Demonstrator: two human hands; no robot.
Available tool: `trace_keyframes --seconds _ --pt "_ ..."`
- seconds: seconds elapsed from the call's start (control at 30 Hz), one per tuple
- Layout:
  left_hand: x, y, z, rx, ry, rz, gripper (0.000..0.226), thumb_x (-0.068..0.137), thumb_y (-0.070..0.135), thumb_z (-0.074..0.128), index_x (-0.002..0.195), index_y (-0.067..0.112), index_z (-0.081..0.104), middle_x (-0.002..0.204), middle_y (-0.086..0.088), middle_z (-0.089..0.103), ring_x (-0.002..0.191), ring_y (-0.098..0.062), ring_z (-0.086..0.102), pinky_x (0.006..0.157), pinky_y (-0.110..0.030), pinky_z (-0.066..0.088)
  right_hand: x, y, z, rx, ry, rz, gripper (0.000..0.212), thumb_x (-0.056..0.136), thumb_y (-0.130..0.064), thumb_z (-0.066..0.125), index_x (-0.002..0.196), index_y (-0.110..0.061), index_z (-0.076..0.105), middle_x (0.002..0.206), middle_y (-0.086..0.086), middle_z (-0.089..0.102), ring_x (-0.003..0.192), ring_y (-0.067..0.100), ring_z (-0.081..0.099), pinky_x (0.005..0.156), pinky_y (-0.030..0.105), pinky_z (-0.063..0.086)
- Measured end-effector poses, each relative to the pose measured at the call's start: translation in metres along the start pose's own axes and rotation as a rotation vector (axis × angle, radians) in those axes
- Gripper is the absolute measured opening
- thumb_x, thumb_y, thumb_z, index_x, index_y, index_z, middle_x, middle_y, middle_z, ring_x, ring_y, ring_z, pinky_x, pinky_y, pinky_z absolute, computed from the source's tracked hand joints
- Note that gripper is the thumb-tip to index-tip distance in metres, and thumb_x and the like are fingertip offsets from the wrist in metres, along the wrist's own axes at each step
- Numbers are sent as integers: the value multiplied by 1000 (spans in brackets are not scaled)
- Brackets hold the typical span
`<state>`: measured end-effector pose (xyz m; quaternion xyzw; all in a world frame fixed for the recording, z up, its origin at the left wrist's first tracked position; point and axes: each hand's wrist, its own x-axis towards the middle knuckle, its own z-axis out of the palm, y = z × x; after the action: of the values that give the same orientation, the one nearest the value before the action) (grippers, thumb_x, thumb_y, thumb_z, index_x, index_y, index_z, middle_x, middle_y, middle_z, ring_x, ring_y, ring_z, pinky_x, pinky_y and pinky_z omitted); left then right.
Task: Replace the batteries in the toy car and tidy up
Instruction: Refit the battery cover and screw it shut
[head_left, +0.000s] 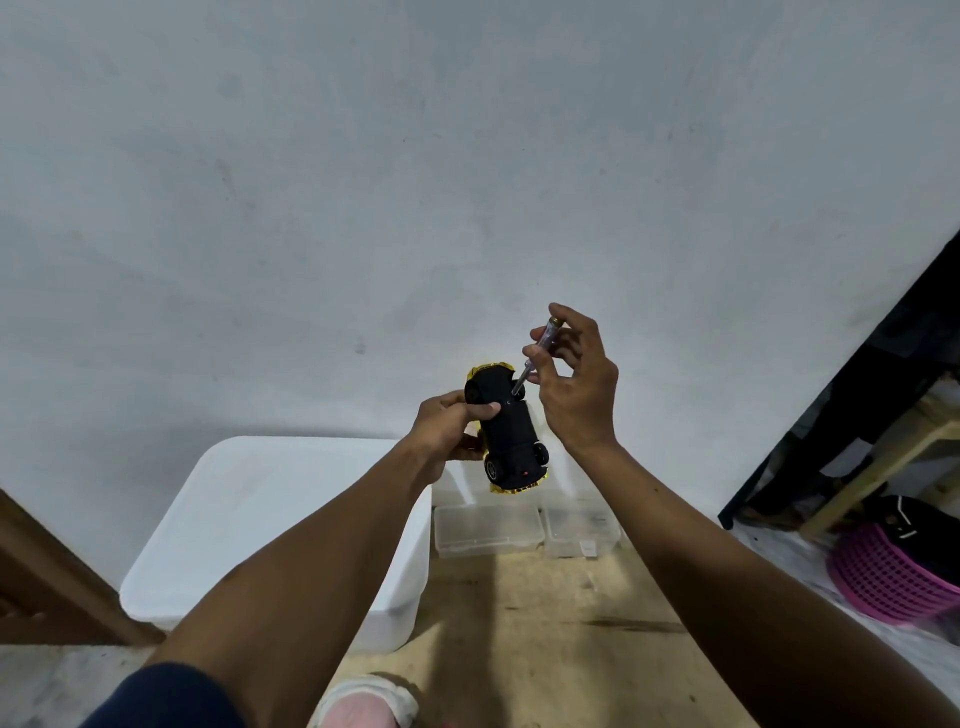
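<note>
**Hands on car and screwdriver: the job looks just begun**

Left hand (452, 426) grips the car (511, 441) by its side, with the thumb on top and the fingers curled under. The car is upside down in the air. Its black bottom faces up and its gold body peeks out at the edges. Right hand (576, 384) pinches the screwdriver (537, 348) between thumb and fingertips, just above and to the right of the left hand. The tip points down and touches the car's bottom at the end far from the person. It is too small to tell if the tip sits in a screw.

The bottom looks closed all over. No batteries can be seen, old or new. So I think this is the first step: getting a screw out so the bottom can open. It could also be the last screw going back in. One picture cannot say which.

If it is the start, nearly all is left to do: open the car, take the old batteries out, put new ones in, close it and screw it tight. Then comes the tidy-up. Below the left hand sits a big white box (249, 519). Right under both hands are two clear boxes (488, 530). Things may go in those. Far off to the right of the right hand is a pink basket (883, 582).
</note>
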<state>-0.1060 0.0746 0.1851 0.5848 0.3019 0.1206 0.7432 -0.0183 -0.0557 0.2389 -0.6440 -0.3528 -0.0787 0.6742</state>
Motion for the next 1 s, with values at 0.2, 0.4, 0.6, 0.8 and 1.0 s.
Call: trace_keyframes --seconds 0.2,0.4,0.6,0.8,1.0 --pt "1 -5 3 -62 19 24 23 87 16 73 110 19 74 101 -6 73 85 -30 65 74 -42 52 -3 1 -3 21 2 40 44 89 0 68 128 -16 55 96 7 69 86 21 71 68 47 62" --pt "-2 -9 3 -52 -69 23 36 85 18 77 119 20 66 106 -9 73 88 -30 69 80 -48 56 -4 0 -10 48 40 100 43 89 -2 69 126 -17 55 95 8 69 82 25 71 65 45 63" --pt "-8 -10 2 -29 -228 -1 50 84 2 74 127 24 62 93 -5 72 73 -22 66 59 -32 54 -1 1 -22 52 62 170 43 88 -2 69 123 -20 55 95 10 69 82 26 72 65 49 62" --pt "-13 -15 4 20 -230 37 61 72 30 87 128 38 64 111 0 76 102 -25 69 87 -47 50 2 -1 -33 124 94 268 46 86 2 69 122 -23 55 97 16 68 81 28 72 63 51 62" --pt "-18 -19 17 -101 -208 106 48 78 12 84 122 28 72 106 -10 71 92 -25 71 78 -39 58 -1 -1 -44 165 92 347 45 87 2 70 122 -22 54 99 18 67 86 32 73 62 51 62"
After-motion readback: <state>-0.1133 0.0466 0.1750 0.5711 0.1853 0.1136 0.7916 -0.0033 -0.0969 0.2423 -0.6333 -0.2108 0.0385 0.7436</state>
